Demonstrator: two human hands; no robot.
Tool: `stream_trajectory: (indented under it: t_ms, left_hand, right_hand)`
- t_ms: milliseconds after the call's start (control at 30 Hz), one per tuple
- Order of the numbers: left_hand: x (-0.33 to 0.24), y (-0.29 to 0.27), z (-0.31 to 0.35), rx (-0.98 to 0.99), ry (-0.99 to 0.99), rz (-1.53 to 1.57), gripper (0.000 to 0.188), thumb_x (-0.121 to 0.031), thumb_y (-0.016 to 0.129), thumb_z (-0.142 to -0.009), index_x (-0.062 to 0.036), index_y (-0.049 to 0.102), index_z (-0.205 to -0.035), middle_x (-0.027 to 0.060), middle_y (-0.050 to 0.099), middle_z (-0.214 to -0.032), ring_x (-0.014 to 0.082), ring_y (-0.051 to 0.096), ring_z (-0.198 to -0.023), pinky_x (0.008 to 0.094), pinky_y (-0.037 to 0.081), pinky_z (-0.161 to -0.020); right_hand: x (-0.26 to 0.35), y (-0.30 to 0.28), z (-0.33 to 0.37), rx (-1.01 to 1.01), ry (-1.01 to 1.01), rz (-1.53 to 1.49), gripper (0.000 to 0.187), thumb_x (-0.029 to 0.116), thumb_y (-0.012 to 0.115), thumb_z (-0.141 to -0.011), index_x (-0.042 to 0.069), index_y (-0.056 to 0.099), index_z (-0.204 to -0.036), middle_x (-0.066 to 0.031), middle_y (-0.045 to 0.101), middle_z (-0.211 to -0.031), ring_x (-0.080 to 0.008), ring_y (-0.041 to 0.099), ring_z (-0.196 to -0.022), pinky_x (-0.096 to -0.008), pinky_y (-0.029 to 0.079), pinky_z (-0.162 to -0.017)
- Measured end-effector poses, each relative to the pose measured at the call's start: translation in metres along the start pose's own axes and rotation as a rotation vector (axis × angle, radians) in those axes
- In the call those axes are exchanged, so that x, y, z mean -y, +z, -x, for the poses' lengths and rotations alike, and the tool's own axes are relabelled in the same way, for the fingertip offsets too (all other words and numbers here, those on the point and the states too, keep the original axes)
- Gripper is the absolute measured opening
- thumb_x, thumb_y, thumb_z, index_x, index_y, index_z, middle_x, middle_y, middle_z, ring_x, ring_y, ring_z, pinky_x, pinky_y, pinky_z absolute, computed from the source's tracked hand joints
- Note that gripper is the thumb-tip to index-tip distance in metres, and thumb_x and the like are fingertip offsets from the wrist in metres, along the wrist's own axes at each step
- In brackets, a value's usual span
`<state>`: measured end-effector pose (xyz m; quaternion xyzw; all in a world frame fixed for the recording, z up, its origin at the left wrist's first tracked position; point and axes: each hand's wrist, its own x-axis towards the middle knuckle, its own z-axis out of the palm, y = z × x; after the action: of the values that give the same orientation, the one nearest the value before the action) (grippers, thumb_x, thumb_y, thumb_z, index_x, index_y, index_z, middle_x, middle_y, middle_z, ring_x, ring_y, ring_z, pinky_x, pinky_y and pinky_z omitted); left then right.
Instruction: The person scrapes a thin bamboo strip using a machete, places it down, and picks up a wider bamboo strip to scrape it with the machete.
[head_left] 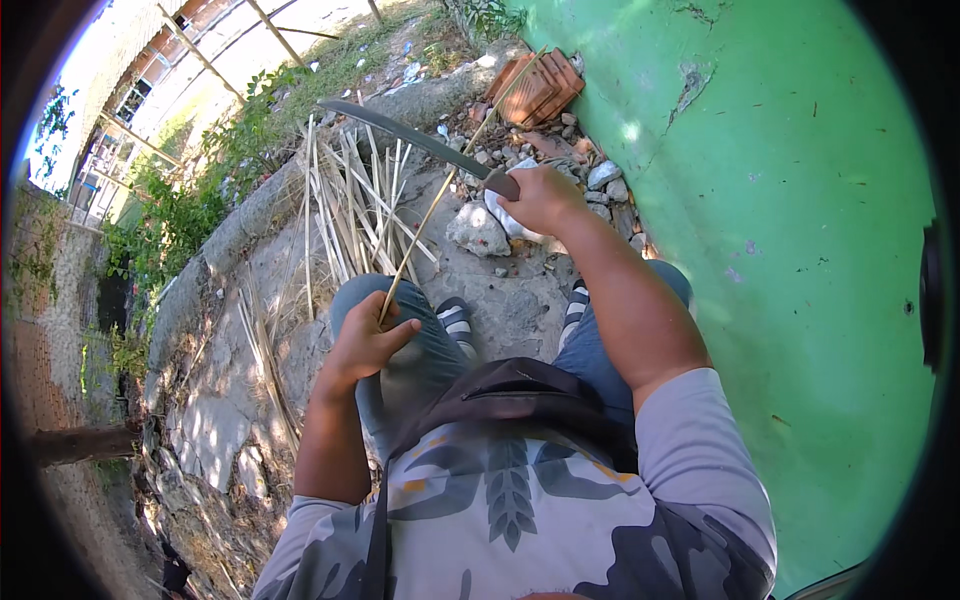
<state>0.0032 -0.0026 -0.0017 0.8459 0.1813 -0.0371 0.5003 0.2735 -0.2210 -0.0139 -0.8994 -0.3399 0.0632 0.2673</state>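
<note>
My left hand (pixel 368 338) is closed round the near end of a long, thin, tan strip (pixel 437 205), which looks like split bamboo. The strip slants away from me, up and to the right. In my right hand (pixel 545 200) is the brown handle of a machete (pixel 420 139); its dark curved blade points to the far left. Where the two cross, the blade lies over the strip, but I cannot tell whether they touch. A loose heap of similar pale strips (pixel 355 200) lies on the ground beyond my left knee.
A green wall (pixel 780 250) rises close on my right. Rocks (pixel 478 230) and rubble lie ahead, with stacked orange clay tiles (pixel 540 90) against the wall. A low concrete edge (pixel 250 220) curves along the left, with green plants (pixel 170 230) past it. My sandalled feet (pixel 457 325) rest on rough ground.
</note>
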Motion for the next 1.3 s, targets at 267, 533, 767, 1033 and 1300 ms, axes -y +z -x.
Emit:
stream_trajectory:
  t_ms: [267,533,767,1033,1300]
  left_hand:
    - [-0.005,-0.006,0.003,0.046,0.018,0.028,0.034,-0.019,0.084,-0.085,-0.0057,0.053,-0.088,-0.0056,0.043,-0.071,0.0060,0.038,-0.065,0.0266,0.033,-0.053]
    - [0.001,-0.008,-0.003,0.072,-0.017,0.113,0.036,-0.022,0.084,-0.085,-0.0060,0.053,-0.090,-0.0062,0.043,-0.071,0.0058,0.040,-0.064,0.0268,0.033,-0.054]
    - [0.000,-0.008,0.000,0.044,-0.049,0.021,0.035,-0.021,0.084,-0.086,-0.0064,0.052,-0.091,-0.0058,0.043,-0.071,0.0056,0.040,-0.065,0.0265,0.033,-0.053]
    - [0.000,-0.007,0.000,0.038,-0.025,0.132,0.035,-0.019,0.084,-0.085,-0.0064,0.052,-0.094,-0.0059,0.045,-0.073,0.0049,0.041,-0.065,0.0248,0.034,-0.054]
    - [0.005,-0.012,-0.001,0.078,-0.012,0.098,0.036,-0.017,0.084,-0.085,-0.0068,0.051,-0.094,-0.0062,0.045,-0.074,0.0049,0.041,-0.064,0.0249,0.033,-0.053]
  right_hand:
    - [0.036,0.009,0.012,0.191,-0.334,0.358,0.020,0.033,0.065,-0.088,0.016,0.072,-0.095,-0.0094,0.074,-0.091,-0.0318,0.073,-0.089,-0.0452,0.057,-0.079]
    - [0.004,0.004,-0.003,0.051,0.060,-0.041,0.028,0.037,0.069,-0.089,0.014,0.073,-0.104,-0.0163,0.073,-0.099,-0.0365,0.069,-0.096,-0.0474,0.054,-0.084]
    - [0.041,0.014,0.013,0.213,-0.326,0.261,0.017,0.028,0.069,-0.083,0.015,0.068,-0.093,-0.0110,0.072,-0.085,-0.0370,0.071,-0.083,-0.0488,0.054,-0.075]
    - [-0.005,0.001,-0.008,0.008,0.153,-0.082,0.034,0.041,0.071,-0.089,0.013,0.072,-0.108,-0.0152,0.074,-0.100,-0.0337,0.070,-0.096,-0.0441,0.054,-0.084]
    - [0.042,0.009,0.017,0.237,-0.277,0.187,0.023,0.035,0.072,-0.085,0.015,0.070,-0.096,-0.0133,0.073,-0.089,-0.0356,0.070,-0.090,-0.0469,0.055,-0.081]
